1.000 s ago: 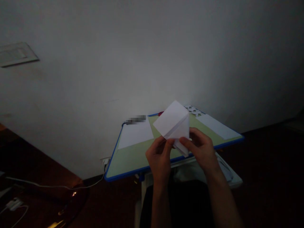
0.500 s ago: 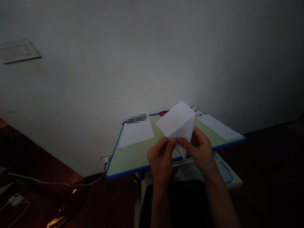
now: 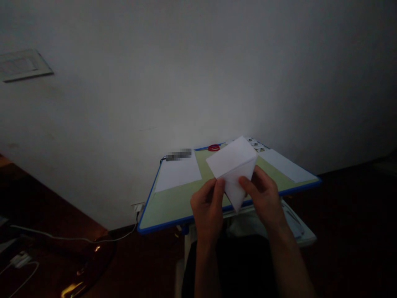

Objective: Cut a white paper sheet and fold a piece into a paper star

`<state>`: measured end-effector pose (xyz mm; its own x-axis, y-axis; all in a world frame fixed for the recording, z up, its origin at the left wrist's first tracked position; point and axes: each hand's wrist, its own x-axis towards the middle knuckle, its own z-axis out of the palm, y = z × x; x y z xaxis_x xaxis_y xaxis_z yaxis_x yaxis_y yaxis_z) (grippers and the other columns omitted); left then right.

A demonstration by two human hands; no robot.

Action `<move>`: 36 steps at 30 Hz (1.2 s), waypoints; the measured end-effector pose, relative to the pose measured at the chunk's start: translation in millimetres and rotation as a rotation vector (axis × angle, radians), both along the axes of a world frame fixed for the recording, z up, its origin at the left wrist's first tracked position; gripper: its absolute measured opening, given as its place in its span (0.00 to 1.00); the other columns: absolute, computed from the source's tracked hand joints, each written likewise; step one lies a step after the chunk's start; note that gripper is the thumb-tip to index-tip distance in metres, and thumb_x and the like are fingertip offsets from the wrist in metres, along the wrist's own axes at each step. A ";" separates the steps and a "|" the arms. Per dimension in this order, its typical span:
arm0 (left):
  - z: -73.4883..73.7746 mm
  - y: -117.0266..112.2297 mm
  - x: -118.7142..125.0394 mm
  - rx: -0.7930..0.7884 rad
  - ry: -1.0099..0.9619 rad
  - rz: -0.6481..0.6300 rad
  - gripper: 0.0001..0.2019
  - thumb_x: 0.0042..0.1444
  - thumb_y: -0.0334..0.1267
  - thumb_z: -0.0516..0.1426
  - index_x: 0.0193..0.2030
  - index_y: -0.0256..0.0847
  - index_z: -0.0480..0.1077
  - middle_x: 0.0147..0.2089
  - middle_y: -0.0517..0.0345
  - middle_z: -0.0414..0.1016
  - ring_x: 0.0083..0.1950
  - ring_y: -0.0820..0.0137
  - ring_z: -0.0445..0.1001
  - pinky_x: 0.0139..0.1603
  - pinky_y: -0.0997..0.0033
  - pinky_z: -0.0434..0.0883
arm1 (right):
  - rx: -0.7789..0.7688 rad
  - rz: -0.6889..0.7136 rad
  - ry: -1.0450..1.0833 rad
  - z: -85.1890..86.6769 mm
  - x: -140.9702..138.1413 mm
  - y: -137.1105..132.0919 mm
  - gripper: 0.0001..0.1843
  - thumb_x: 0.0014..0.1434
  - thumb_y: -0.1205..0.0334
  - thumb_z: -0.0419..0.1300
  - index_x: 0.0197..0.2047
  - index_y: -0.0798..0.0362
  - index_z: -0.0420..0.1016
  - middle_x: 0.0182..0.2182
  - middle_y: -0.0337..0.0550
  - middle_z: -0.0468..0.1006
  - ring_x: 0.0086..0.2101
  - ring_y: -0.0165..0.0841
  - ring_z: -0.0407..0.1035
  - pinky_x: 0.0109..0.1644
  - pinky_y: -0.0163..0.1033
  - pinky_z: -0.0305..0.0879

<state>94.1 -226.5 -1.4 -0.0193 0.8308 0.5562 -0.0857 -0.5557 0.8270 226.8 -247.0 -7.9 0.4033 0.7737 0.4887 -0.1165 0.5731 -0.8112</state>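
I hold a folded white paper [image 3: 233, 167] in the air above the near edge of a small green desk [image 3: 173, 205] with a blue rim. My left hand [image 3: 207, 209] pinches the paper's lower left edge with thumb and fingers. My right hand [image 3: 263, 194] grips its lower right side, thumb on the front face. The paper narrows to a point [image 3: 236, 208] hanging down between my hands.
Flat white sheets lie on the desk at the left [image 3: 177, 174] and at the right [image 3: 283, 165]. A red loop [image 3: 214, 147] and small patterned pieces [image 3: 257, 145] sit at its far edge by the white wall. Cables [image 3: 62, 239] run over the dark floor at left.
The upper flaps of the paper have come together into a flatter, pointed shape. Both hands shifted slightly along its lower edges.
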 end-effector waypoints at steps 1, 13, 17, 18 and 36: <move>0.0 -0.1 -0.6 0.001 0.006 -0.010 0.11 0.64 0.42 0.64 0.34 0.39 0.84 0.31 0.57 0.83 0.32 0.70 0.77 0.33 0.76 0.73 | 0.007 -0.025 -0.001 1.3 -0.6 -0.6 0.11 0.58 0.54 0.74 0.38 0.50 0.79 0.31 0.39 0.84 0.30 0.31 0.76 0.30 0.31 0.74; -3.4 2.1 0.9 -0.013 -0.094 -0.058 0.05 0.59 0.40 0.69 0.40 0.42 0.87 0.38 0.53 0.88 0.38 0.64 0.86 0.41 0.70 0.81 | 0.000 -0.111 -0.002 5.3 -4.5 -1.8 0.10 0.53 0.59 0.74 0.34 0.52 0.78 0.24 0.33 0.76 0.21 0.25 0.63 0.20 0.28 0.59; -4.5 2.0 -0.2 0.003 -0.061 -0.047 0.05 0.60 0.40 0.68 0.39 0.43 0.87 0.38 0.54 0.88 0.38 0.65 0.86 0.40 0.71 0.80 | -0.023 -0.119 -0.001 4.9 -5.2 -1.6 0.11 0.53 0.57 0.74 0.35 0.51 0.79 0.25 0.34 0.77 0.21 0.25 0.63 0.19 0.29 0.59; -4.5 2.1 -0.3 0.008 -0.051 -0.040 0.06 0.60 0.41 0.68 0.39 0.43 0.87 0.37 0.55 0.88 0.37 0.65 0.85 0.39 0.71 0.80 | -0.024 -0.116 0.003 4.6 -5.4 -1.5 0.11 0.53 0.58 0.74 0.36 0.51 0.79 0.25 0.34 0.77 0.21 0.25 0.63 0.19 0.29 0.59; -1.7 0.9 -0.6 0.010 -0.009 -0.009 0.10 0.63 0.44 0.66 0.35 0.40 0.85 0.33 0.56 0.86 0.34 0.68 0.81 0.36 0.73 0.75 | -0.031 -0.053 0.044 -3.3 -4.4 2.0 0.16 0.52 0.56 0.77 0.41 0.50 0.81 0.35 0.39 0.86 0.32 0.33 0.78 0.33 0.35 0.76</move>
<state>93.5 -225.6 -3.1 -0.0172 0.8251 0.5647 -0.0983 -0.5635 0.8203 222.4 -245.0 -11.2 0.4647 0.7650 0.4459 -0.1220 0.5541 -0.8235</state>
